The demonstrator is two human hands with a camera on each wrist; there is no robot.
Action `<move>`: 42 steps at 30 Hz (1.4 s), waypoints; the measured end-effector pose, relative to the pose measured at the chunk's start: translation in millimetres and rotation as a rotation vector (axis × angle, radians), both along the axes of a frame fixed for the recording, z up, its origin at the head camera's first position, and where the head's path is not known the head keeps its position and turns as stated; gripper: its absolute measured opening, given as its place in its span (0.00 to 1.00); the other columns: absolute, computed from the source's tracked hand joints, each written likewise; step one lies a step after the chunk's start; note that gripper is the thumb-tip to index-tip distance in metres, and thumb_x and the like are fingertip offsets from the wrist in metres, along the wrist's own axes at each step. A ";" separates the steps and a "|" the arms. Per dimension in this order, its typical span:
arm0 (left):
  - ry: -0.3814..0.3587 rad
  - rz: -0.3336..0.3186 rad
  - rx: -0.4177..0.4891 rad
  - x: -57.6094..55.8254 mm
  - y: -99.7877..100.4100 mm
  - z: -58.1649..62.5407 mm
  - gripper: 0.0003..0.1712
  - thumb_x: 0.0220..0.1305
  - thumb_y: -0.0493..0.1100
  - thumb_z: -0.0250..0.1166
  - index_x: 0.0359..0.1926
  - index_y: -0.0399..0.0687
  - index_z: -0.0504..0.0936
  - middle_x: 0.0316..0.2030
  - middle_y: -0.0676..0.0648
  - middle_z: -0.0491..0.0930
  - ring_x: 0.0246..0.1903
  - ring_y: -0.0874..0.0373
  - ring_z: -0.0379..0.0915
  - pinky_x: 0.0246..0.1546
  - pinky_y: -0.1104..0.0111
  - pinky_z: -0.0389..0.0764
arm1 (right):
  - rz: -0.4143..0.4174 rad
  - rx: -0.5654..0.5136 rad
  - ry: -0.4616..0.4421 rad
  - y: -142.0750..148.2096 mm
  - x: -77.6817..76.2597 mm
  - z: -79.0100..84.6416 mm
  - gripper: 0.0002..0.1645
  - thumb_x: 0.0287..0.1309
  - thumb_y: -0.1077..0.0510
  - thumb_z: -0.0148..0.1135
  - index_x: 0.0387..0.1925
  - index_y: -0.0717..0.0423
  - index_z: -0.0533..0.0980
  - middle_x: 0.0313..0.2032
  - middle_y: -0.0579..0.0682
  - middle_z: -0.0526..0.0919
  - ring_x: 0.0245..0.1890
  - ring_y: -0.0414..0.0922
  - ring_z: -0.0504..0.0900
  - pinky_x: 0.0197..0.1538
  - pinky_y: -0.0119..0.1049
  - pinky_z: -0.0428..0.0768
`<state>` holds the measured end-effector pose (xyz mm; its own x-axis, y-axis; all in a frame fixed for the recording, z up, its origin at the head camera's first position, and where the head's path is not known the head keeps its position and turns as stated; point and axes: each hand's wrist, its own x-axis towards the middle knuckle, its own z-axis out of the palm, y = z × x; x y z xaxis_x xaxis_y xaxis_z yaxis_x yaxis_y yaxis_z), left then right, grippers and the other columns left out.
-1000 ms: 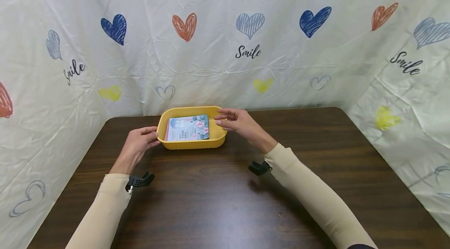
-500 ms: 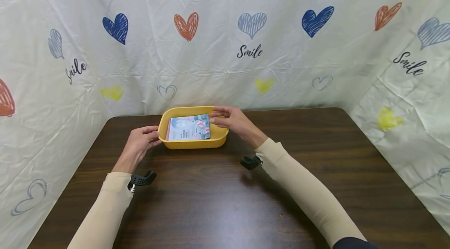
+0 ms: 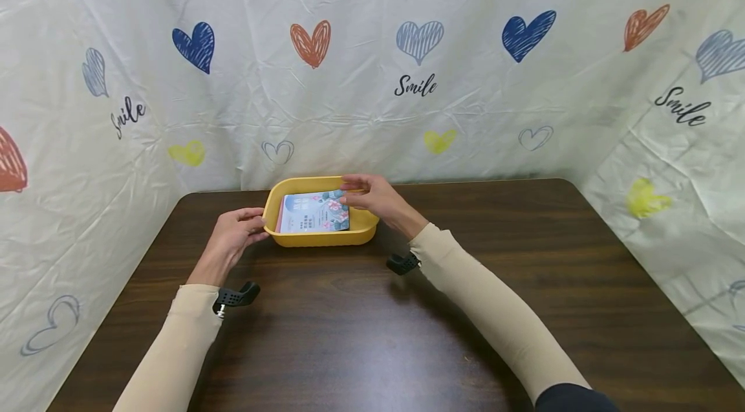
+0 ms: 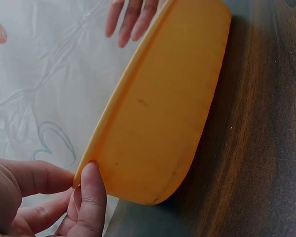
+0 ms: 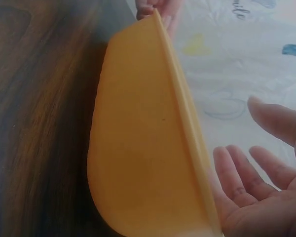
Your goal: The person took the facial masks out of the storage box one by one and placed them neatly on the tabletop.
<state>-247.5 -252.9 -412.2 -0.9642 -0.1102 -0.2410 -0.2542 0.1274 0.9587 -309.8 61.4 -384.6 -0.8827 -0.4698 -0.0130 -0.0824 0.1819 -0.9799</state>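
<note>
A yellow oval-cornered plastic basket (image 3: 326, 240) stands at the back of the table. Inside it, toward the left, lies a flat pale-blue packet (image 3: 308, 215) with a floral print, and a pink edge shows beneath it. My left hand (image 3: 231, 234) pinches the basket's left rim; in the left wrist view, thumb and finger meet on the rim of the basket (image 4: 153, 108). Over the basket's right part hovers my right hand (image 3: 381, 200), its fingers spread and partly covering the packet's right corner. The right wrist view shows the right hand (image 5: 271, 182) holding nothing.
The dark wood table (image 3: 372, 334) extends in front of the basket and to both sides. A white curtain (image 3: 361, 75) printed with hearts hangs right behind the basket and along both sides. Each wrist wears a black mount (image 3: 237, 295).
My right hand has moved left over the basket, from its right rim to the packet's right end. The left hand keeps its hold on the rim, and the basket stays in place.
</note>
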 end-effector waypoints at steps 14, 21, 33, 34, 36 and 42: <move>-0.006 0.010 0.020 -2.0 2.8 0.0 0.27 0.74 0.36 0.59 0.71 0.34 0.68 0.66 0.33 0.68 0.56 0.43 0.75 0.48 0.72 0.84 | -0.010 0.071 -0.032 -22.8 -15.3 -9.3 0.38 0.63 0.59 0.69 0.72 0.58 0.67 0.67 0.61 0.73 0.62 0.54 0.76 0.66 0.56 0.75; -0.002 0.015 0.012 -4.0 2.7 -1.6 0.26 0.74 0.36 0.59 0.70 0.34 0.69 0.65 0.33 0.69 0.55 0.44 0.76 0.47 0.72 0.85 | -0.019 0.114 -0.053 -28.7 -18.5 -12.1 0.37 0.63 0.58 0.69 0.72 0.59 0.68 0.67 0.58 0.74 0.60 0.53 0.78 0.63 0.56 0.77; -0.008 0.020 0.011 -2.4 2.2 -0.4 0.27 0.74 0.36 0.59 0.70 0.34 0.69 0.66 0.33 0.68 0.55 0.44 0.76 0.47 0.72 0.85 | -0.003 0.077 -0.071 -30.7 -13.7 -7.3 0.35 0.65 0.58 0.67 0.72 0.58 0.68 0.69 0.59 0.71 0.65 0.54 0.75 0.65 0.58 0.75; -0.009 0.018 0.013 -2.4 2.3 -0.3 0.27 0.74 0.36 0.59 0.70 0.34 0.69 0.66 0.33 0.68 0.55 0.44 0.76 0.46 0.72 0.85 | -0.002 0.073 -0.069 -31.1 -13.1 -6.9 0.35 0.66 0.59 0.67 0.71 0.58 0.68 0.69 0.59 0.71 0.65 0.54 0.75 0.65 0.58 0.75; -0.009 0.015 0.016 -2.2 2.5 -0.1 0.28 0.74 0.36 0.59 0.71 0.33 0.68 0.66 0.33 0.68 0.55 0.44 0.76 0.46 0.72 0.85 | -0.008 0.064 -0.065 -32.0 -11.6 -6.6 0.34 0.66 0.59 0.67 0.71 0.57 0.69 0.69 0.58 0.71 0.66 0.53 0.73 0.65 0.58 0.76; -0.009 0.011 0.022 -2.4 2.2 -0.1 0.28 0.74 0.36 0.59 0.72 0.33 0.67 0.67 0.32 0.67 0.56 0.43 0.75 0.46 0.72 0.85 | -0.079 -0.005 -0.066 -35.8 -9.0 -9.9 0.29 0.66 0.63 0.66 0.67 0.58 0.73 0.71 0.58 0.68 0.72 0.55 0.65 0.65 0.55 0.77</move>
<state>-249.9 -250.7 -412.3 -0.9607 -0.1159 -0.2523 -0.2643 0.1035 0.9589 -318.8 25.6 -394.5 -0.9143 -0.3989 -0.0703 -0.0031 0.1805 -0.9836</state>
